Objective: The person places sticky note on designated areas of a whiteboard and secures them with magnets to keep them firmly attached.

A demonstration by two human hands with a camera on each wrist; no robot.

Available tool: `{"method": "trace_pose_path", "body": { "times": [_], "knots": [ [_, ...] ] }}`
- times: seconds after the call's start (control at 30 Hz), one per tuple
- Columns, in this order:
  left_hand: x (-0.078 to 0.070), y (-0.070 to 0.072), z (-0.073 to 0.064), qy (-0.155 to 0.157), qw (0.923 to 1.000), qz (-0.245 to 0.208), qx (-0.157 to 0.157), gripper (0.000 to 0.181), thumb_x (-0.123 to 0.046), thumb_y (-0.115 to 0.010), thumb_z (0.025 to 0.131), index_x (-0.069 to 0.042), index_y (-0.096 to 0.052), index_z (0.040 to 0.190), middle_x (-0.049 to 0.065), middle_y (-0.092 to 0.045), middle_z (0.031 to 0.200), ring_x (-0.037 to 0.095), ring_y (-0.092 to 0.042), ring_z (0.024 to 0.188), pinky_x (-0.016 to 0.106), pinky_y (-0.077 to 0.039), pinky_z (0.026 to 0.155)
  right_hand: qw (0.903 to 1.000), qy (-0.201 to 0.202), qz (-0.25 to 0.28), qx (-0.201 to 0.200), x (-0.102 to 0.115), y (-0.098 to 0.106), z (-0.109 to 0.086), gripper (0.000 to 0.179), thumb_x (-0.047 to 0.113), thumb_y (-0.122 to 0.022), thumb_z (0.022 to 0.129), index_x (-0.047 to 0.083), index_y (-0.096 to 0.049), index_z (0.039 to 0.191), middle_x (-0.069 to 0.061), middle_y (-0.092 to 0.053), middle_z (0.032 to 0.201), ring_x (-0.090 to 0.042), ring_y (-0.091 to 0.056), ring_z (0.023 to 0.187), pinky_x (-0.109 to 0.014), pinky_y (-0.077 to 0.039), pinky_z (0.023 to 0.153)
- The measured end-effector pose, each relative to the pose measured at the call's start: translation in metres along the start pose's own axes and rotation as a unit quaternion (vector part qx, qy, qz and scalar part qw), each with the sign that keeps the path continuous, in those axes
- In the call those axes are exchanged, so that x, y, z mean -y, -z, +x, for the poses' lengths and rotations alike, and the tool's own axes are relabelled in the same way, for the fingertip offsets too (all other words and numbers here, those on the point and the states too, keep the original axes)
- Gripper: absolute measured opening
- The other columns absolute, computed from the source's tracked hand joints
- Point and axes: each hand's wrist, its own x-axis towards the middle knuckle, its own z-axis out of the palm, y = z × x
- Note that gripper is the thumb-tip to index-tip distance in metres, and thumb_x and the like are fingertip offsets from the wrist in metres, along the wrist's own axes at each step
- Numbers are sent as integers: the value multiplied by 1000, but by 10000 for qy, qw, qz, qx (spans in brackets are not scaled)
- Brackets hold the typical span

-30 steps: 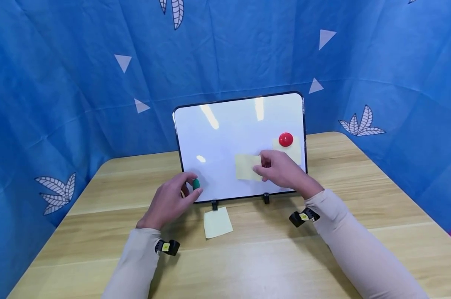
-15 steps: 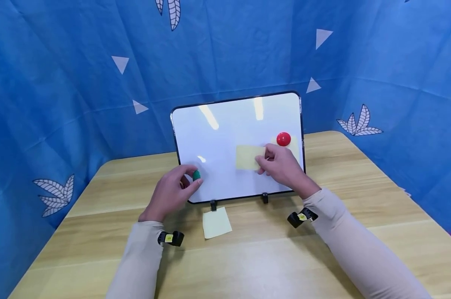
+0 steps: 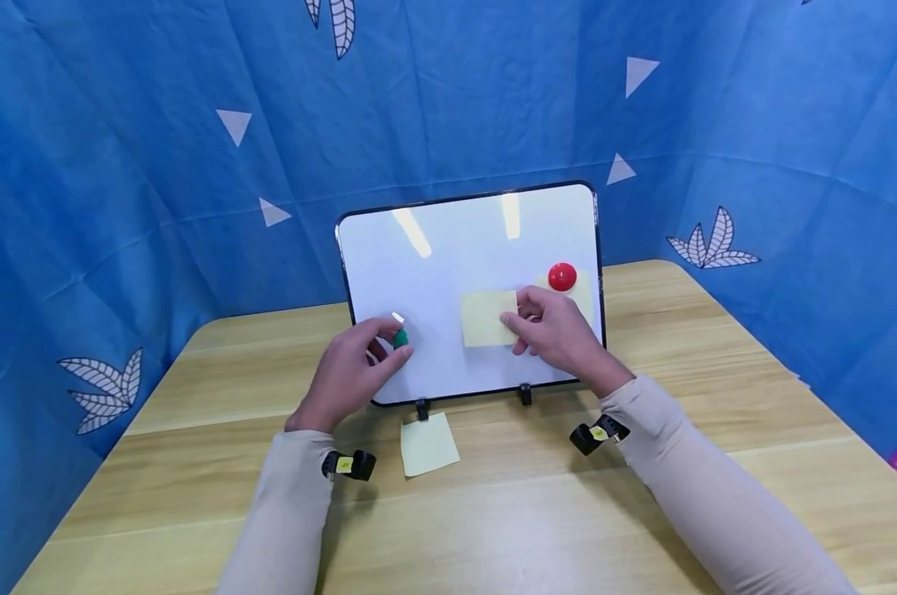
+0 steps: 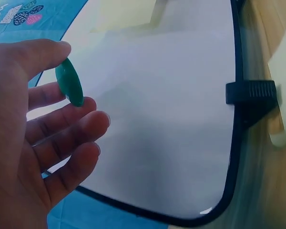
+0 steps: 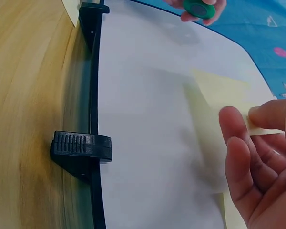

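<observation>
A small whiteboard (image 3: 434, 281) with a black frame stands tilted on the table. My left hand (image 3: 348, 368) pinches a round green magnet (image 4: 69, 83) between thumb and fingers, in front of the board's lower left. In my right hand (image 3: 560, 330) the right edge of a pale yellow sticky note (image 3: 486, 319) is pinched; the note overlaps the board's middle in the head view. The right wrist view shows that note (image 5: 221, 90) tilted off the white surface, its shadow beside it. A red magnet (image 3: 562, 277) sits over another yellow note (image 3: 584, 291) at the board's right, partly hidden by my right hand.
Another sticky note (image 3: 429, 446) lies on the wooden table (image 3: 493, 512) before the board. Two black feet, a left one (image 3: 422, 409) and a right one (image 3: 525, 394), hold the board's lower edge. A blue patterned curtain (image 3: 434, 99) hangs behind and at the sides.
My left hand has moved up and to the right with the green magnet. The right hand has raised its note slightly, then shifted it a little left.
</observation>
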Motion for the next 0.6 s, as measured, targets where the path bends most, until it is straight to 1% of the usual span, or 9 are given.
{"method": "trace_pose_path", "body": {
  "times": [0.17, 0.27, 0.4, 0.6],
  "knots": [
    [-7, -8, 9, -48, 9998, -164, 55, 35, -39, -70, 94, -17, -66, 121, -3, -66, 103, 14, -62, 80, 32, -54, 66, 9999, 1, 154, -6, -1, -2, -1, 18, 27, -66, 98, 10, -61, 103, -9, -72, 90, -22, -72, 67, -37, -59, 65],
    [-11, -13, 13, 0, 9996, -288, 77, 35, -40, -71, 94, -18, -66, 120, -4, -66, 103, 14, -61, 81, 32, -54, 65, 9997, 32, 239, -23, -3, -3, -1, 19, 29, -66, 99, 11, -61, 104, -9, -72, 94, -22, -73, 69, -36, -59, 66],
    [-13, -16, 14, 30, 9992, -391, 104, 35, -39, -71, 94, -18, -66, 120, -4, -66, 104, 15, -62, 82, 32, -55, 65, 9996, 91, 268, -68, -3, -6, -1, 21, 32, -64, 100, 12, -61, 108, -8, -72, 97, -22, -73, 68, -36, -59, 66],
    [-12, -15, 14, 51, 9989, -449, 79, 32, -38, -70, 94, -19, -67, 120, -4, -66, 102, 15, -62, 81, 33, -55, 65, 9992, 202, 338, -74, -4, -7, -1, 27, 34, -59, 102, 14, -60, 120, -10, -71, 96, -23, -73, 68, -36, -59, 66]
  ]
}}
